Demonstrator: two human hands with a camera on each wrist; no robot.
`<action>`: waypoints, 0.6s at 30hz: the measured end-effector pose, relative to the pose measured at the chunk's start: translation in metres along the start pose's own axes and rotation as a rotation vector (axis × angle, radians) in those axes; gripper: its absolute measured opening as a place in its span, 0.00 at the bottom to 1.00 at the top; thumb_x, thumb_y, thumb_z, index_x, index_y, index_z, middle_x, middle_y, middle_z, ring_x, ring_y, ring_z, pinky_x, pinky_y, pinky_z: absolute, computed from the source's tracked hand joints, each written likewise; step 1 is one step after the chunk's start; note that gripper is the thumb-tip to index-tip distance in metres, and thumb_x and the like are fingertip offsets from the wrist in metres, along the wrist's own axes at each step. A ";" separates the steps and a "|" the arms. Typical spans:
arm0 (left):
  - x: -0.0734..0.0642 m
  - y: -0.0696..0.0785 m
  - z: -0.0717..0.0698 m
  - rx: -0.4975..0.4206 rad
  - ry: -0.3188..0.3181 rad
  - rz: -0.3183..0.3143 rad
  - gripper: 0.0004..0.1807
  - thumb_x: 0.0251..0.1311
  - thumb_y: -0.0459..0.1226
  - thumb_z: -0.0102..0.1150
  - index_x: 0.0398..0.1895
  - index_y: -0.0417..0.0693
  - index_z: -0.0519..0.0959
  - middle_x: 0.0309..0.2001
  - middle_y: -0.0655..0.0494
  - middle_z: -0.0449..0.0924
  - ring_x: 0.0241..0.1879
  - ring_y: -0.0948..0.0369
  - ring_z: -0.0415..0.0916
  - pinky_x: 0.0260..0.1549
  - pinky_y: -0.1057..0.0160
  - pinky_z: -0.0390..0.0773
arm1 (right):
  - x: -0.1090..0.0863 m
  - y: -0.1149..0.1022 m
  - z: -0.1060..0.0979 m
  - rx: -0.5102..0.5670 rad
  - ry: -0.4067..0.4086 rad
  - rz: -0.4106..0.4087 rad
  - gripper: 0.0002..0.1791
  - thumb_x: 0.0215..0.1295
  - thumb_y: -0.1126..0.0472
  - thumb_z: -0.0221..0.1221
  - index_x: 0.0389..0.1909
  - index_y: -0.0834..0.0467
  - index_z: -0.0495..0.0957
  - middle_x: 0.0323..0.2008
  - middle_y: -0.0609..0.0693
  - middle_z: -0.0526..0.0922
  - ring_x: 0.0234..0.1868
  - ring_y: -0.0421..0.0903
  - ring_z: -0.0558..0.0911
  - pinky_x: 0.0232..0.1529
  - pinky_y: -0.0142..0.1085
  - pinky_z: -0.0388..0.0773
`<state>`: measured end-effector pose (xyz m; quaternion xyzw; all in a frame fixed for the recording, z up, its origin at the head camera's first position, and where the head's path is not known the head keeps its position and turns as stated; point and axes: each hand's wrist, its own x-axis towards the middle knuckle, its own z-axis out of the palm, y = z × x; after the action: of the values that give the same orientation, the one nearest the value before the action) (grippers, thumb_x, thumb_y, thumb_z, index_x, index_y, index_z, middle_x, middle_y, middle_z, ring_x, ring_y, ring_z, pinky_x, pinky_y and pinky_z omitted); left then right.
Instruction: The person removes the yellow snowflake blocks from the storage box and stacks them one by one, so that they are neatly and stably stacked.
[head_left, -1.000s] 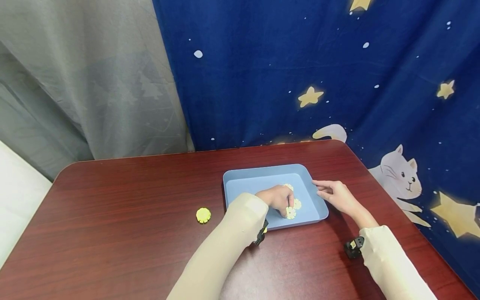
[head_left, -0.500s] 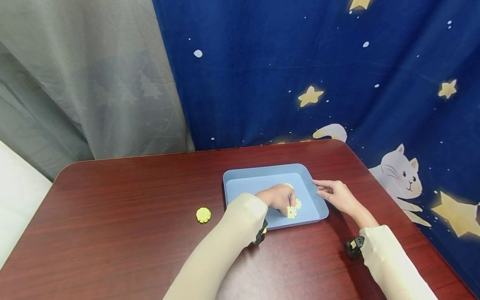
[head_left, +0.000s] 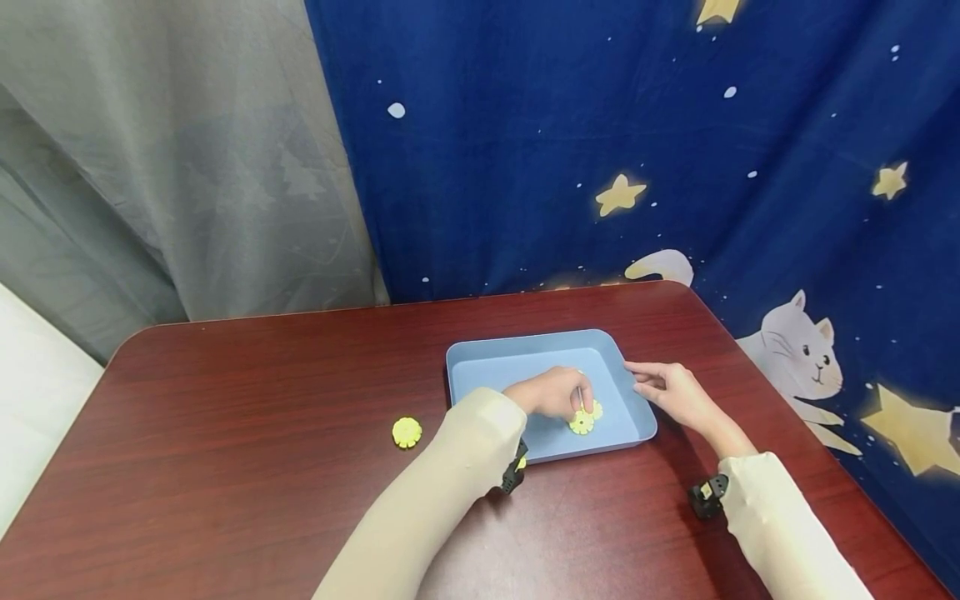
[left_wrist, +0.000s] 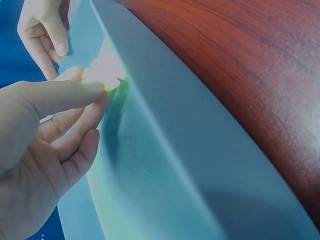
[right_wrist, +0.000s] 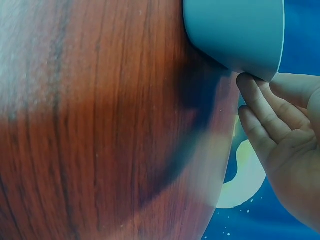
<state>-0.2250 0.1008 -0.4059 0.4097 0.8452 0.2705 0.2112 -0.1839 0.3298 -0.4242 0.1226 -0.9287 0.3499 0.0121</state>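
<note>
In the head view my left hand [head_left: 553, 392] reaches into a shallow blue tray [head_left: 491, 350]. Its thumb and fingers pinch a yellow flower-shaped disc [head_left: 581, 423], which appears as a bright, washed-out patch at the fingertips in the left wrist view. Partly behind it lies another flower-shaped disc [head_left: 597, 409] on the tray floor. At the tray's right end is my right hand [head_left: 678, 393]; its fairly straight fingers touch the outer wall near the rim, seen closely in the right wrist view. One more yellow flower-shaped disc [head_left: 407, 432] lies on the table, left of the tray.
The tray stands on a reddish-brown wooden table [head_left: 247, 417], towards its back right. Beyond the table's far edge hang a grey curtain [head_left: 247, 167] and a blue starry curtain [head_left: 510, 150]. A bit of yellow [head_left: 522, 461] shows beside the left wrist camera.
My left hand has shifted slightly back and left with the disc between its fingers, and now covers most of the farther disc in the tray. The right hand keeps its place.
</note>
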 end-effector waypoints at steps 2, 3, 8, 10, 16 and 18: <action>-0.001 0.000 -0.002 0.006 0.000 0.018 0.12 0.44 0.21 0.59 0.30 0.43 0.80 0.26 0.58 0.73 0.29 0.66 0.69 0.28 0.74 0.69 | 0.000 -0.001 0.000 0.001 -0.002 -0.002 0.20 0.58 0.71 0.57 0.54 0.68 0.73 0.45 0.65 0.79 0.42 0.55 0.81 0.39 0.42 0.77; -0.002 0.001 -0.004 0.008 -0.003 0.024 0.12 0.45 0.21 0.58 0.30 0.43 0.80 0.26 0.58 0.73 0.29 0.66 0.69 0.27 0.74 0.69 | 0.000 -0.001 0.000 0.001 -0.002 -0.002 0.20 0.59 0.71 0.57 0.54 0.68 0.73 0.45 0.65 0.79 0.42 0.55 0.81 0.39 0.42 0.77; -0.006 0.002 -0.009 0.008 -0.019 0.023 0.12 0.46 0.21 0.57 0.31 0.43 0.81 0.26 0.57 0.74 0.30 0.66 0.69 0.28 0.74 0.69 | 0.000 -0.002 0.000 -0.001 -0.003 -0.001 0.20 0.58 0.72 0.57 0.54 0.68 0.73 0.45 0.65 0.78 0.42 0.55 0.80 0.39 0.42 0.77; -0.007 0.003 -0.011 0.010 -0.023 0.020 0.12 0.46 0.21 0.57 0.31 0.43 0.80 0.26 0.58 0.74 0.29 0.66 0.69 0.27 0.74 0.69 | 0.001 -0.002 0.000 -0.003 -0.003 0.002 0.21 0.58 0.72 0.57 0.54 0.68 0.72 0.45 0.65 0.78 0.42 0.55 0.80 0.39 0.42 0.77; -0.011 0.002 -0.016 0.014 -0.031 0.018 0.12 0.46 0.21 0.56 0.31 0.44 0.80 0.26 0.59 0.74 0.30 0.66 0.70 0.27 0.74 0.69 | 0.001 -0.003 0.000 -0.006 -0.002 0.012 0.21 0.58 0.72 0.57 0.54 0.68 0.72 0.44 0.65 0.79 0.41 0.55 0.81 0.39 0.42 0.77; -0.013 0.003 -0.019 0.007 -0.034 0.015 0.13 0.47 0.20 0.56 0.32 0.44 0.80 0.27 0.58 0.74 0.30 0.66 0.70 0.28 0.74 0.69 | 0.001 -0.004 0.000 -0.007 -0.002 0.013 0.21 0.58 0.72 0.57 0.55 0.68 0.72 0.44 0.65 0.79 0.41 0.55 0.81 0.39 0.42 0.77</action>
<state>-0.2269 0.0867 -0.3883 0.4213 0.8394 0.2622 0.2219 -0.1838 0.3267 -0.4222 0.1167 -0.9307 0.3466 0.0095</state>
